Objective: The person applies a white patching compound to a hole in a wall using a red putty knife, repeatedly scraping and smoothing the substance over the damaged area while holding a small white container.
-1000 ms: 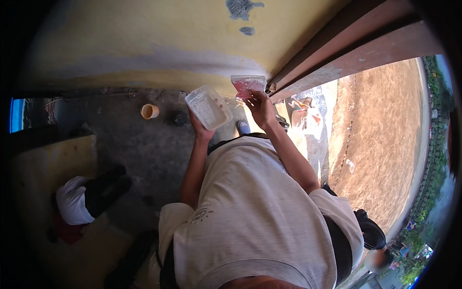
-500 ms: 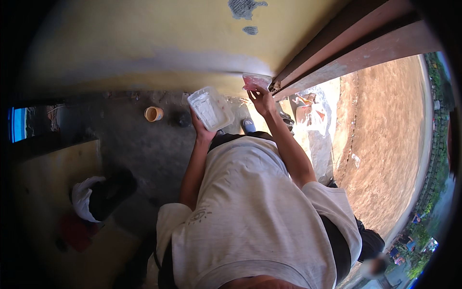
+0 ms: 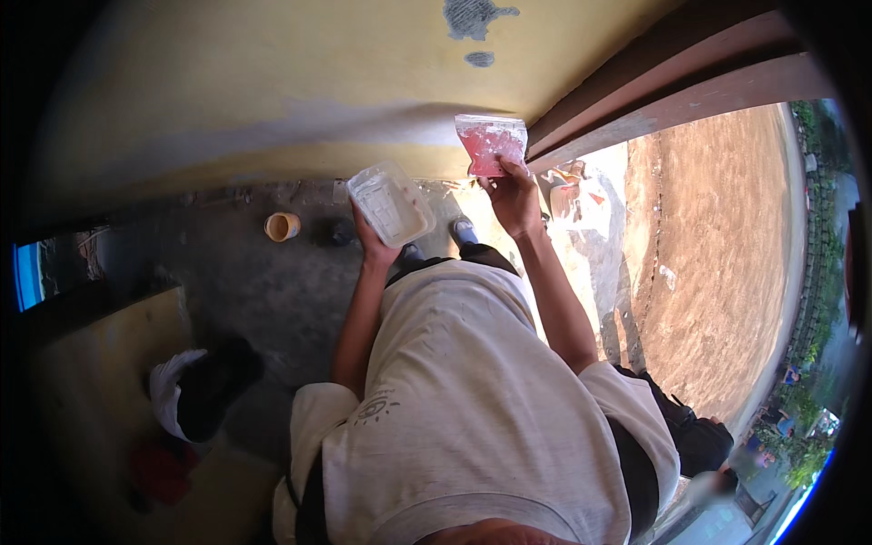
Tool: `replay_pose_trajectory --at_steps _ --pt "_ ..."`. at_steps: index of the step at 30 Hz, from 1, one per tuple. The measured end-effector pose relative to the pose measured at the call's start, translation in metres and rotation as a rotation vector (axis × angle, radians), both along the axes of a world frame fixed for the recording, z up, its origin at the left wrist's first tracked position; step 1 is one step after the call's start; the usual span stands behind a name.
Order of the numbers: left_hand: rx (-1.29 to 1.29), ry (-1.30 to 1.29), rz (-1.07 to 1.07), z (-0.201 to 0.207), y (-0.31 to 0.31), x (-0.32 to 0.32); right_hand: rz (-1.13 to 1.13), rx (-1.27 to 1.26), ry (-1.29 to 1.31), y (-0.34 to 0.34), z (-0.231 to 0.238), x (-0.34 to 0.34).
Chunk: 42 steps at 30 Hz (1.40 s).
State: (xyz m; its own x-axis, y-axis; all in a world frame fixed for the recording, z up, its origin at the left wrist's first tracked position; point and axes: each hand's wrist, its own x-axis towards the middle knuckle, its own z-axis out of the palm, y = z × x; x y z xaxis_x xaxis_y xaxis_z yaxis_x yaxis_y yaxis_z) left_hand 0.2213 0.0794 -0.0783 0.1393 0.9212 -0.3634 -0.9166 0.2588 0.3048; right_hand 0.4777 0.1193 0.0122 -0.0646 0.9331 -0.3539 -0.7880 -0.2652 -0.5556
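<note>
In the head view we saw the person standing on a grey concrete floor (image 3: 227,272) close to a yellow wall (image 3: 300,82), with both forearms raised in front of a pale T-shirt (image 3: 463,400). The left hand (image 3: 371,247) was closed from below on a clear plastic container (image 3: 391,204), a shallow rectangular tub tilted with its open or lidded face toward the camera; we could not tell whether it carried a lid. The right hand (image 3: 514,198) had its grip pinched on the lower edge of a small clear bag of pink-red contents (image 3: 491,143), held up just beside the dark wooden door frame (image 3: 672,91) and a little above and to the right of the container, the two apart and not touching. We judged the step in hand to be the bringing together of bag and tub, with the bag lifted for inspection or for emptying. The next move, as we judged it, called for the tub to be levelled under the bag and for the bag's mouth to be turned down over it, which one hand alone might find awkward. On the floor near the wall stood a small tan cup (image 3: 282,225), well apart from the hands, and a white and black bundle (image 3: 195,395) lay at lower left. Bare reddish ground (image 3: 718,254) spread beyond the frame.
</note>
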Motion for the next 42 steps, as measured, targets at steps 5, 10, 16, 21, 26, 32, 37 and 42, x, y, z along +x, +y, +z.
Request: replay_pose_trajectory --at_steps 5,10,16,21,26,32,37,42 --pt "0.007 -0.032 -0.022 0.001 0.000 -0.005 0.021 -0.169 -0.204 0.008 -0.143 0.014" --pt "0.007 -0.023 -0.075 -0.003 0.011 0.002 -0.050 -0.261 -0.134 0.044 -0.195 0.042" --pt "-0.020 0.001 0.015 -0.003 0.002 -0.007 -0.072 0.061 -0.262 0.058 -0.053 0.012" --pt "-0.020 0.000 -0.025 -0.011 0.003 -0.006 -0.168 0.031 -0.072 0.035 -0.005 0.018" --pt "0.021 -0.014 -0.065 -0.006 0.002 -0.006 -0.011 -0.134 -0.139 -0.010 -0.072 0.012" --pt "0.036 0.001 -0.092 -0.007 0.003 -0.009 0.032 -0.277 -0.218 0.019 -0.189 0.024" --pt "-0.037 0.011 -0.046 -0.004 0.007 -0.006 -0.095 -0.071 -0.147 0.060 -0.152 0.017" --pt "0.006 0.004 -0.028 0.004 0.004 -0.006 -0.118 -0.006 -0.208 0.042 -0.039 -0.016"
